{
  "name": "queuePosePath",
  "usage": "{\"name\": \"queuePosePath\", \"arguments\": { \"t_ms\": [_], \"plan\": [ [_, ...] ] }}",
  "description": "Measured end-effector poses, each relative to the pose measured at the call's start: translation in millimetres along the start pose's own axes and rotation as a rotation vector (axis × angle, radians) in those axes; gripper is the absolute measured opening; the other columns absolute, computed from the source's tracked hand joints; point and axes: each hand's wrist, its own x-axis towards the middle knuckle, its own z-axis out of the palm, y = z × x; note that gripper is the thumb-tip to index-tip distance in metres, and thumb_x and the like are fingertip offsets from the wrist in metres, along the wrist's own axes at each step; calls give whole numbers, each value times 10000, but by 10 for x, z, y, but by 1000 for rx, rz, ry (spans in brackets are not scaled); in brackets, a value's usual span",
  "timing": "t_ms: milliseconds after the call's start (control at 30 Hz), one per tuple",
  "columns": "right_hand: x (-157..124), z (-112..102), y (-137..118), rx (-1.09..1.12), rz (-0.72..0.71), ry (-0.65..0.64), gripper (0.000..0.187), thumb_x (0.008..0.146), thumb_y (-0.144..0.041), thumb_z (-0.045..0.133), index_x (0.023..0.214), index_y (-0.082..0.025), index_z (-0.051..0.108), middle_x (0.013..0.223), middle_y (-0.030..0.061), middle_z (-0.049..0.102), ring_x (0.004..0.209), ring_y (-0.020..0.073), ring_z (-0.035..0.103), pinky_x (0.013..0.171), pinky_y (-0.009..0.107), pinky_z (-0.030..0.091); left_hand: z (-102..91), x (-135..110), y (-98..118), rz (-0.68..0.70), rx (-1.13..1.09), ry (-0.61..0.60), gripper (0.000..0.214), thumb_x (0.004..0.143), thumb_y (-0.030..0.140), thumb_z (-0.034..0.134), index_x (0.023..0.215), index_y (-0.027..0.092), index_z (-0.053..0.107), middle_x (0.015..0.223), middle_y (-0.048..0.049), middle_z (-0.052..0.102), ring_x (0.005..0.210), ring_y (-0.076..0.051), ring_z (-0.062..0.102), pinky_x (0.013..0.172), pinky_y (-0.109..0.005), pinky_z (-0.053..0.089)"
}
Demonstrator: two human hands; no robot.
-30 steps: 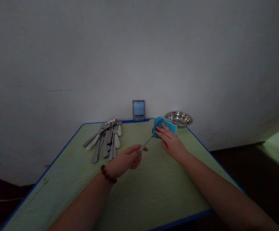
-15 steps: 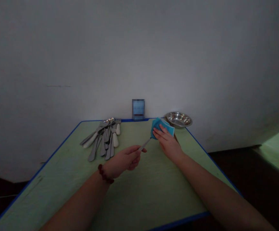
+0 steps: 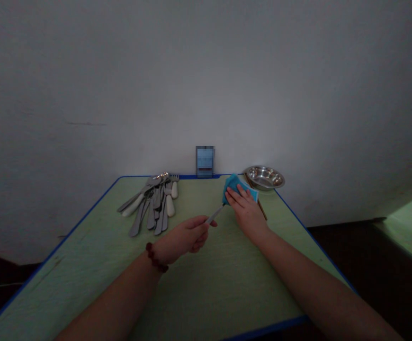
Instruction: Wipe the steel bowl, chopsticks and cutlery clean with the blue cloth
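My left hand (image 3: 188,234), with a dark red bead bracelet at the wrist, is closed around the handle of a piece of metal cutlery (image 3: 215,215). The cutlery's far end is hidden by a folded blue cloth (image 3: 231,185), so its kind does not show. My right hand (image 3: 246,208) presses the cloth over that end, fingers together on top of it. To the left of both hands lies a pile of knives, forks and spoons (image 3: 156,203), some with white handles.
A shiny metal bowl (image 3: 264,177) stands at the table's back right corner. Beside it lies a thin brown stick (image 3: 262,209), partly covered by my right hand and the cloth. A tablet-like screen (image 3: 205,162) leans against the wall. The green table (image 3: 199,289) has a blue edge.
Both hands keep nearly the same place and hold. More of the brown stick shows beside my right hand. The view has shifted slightly.
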Motion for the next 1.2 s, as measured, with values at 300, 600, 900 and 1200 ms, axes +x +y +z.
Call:
{"name": "queuePosePath", "arguments": {
  "t_ms": [300, 600, 900, 1200],
  "plan": [
    [7, -52, -42, -22, 71, 2, 508, 747, -20, 319, 1227, -167, 393, 1288, 64, 403, 1261, 226, 193, 994, 492, 231, 14, -10, 20, -17, -13, 15, 139, 759, 238, 418, 844, 138, 463, 481, 97, 275, 388, -26, 229, 392, -192, 120],
    [5, -48, -21, -39, 94, 7, 502, 743, -11, 308, 1209, -159, 420, 1277, 59, 419, 1246, 241, 230, 990, 491, 238, -2, -11, 17, 11, 12, 35, 138, 768, 224, 399, 851, 135, 465, 491, 92, 298, 389, -26, 243, 395, -194, 131],
    [-8, -33, -3, -21, 90, 16, 497, 736, -8, 304, 1188, -156, 446, 1261, 69, 437, 1249, 234, 229, 985, 499, 249, -27, 5, -4, 20, -32, 43, 143, 757, 235, 430, 844, 130, 474, 485, 96, 274, 386, -27, 222, 389, -198, 113],
    [-10, -64, -48, -1, 83, 9, 487, 728, -9, 324, 1167, -160, 469, 1260, 63, 439, 1255, 215, 215, 995, 487, 242, -30, -13, 18, 48, -31, 46, 158, 744, 246, 446, 842, 128, 483, 484, 93, 289, 391, -28, 231, 390, -194, 122]
  ]
}}
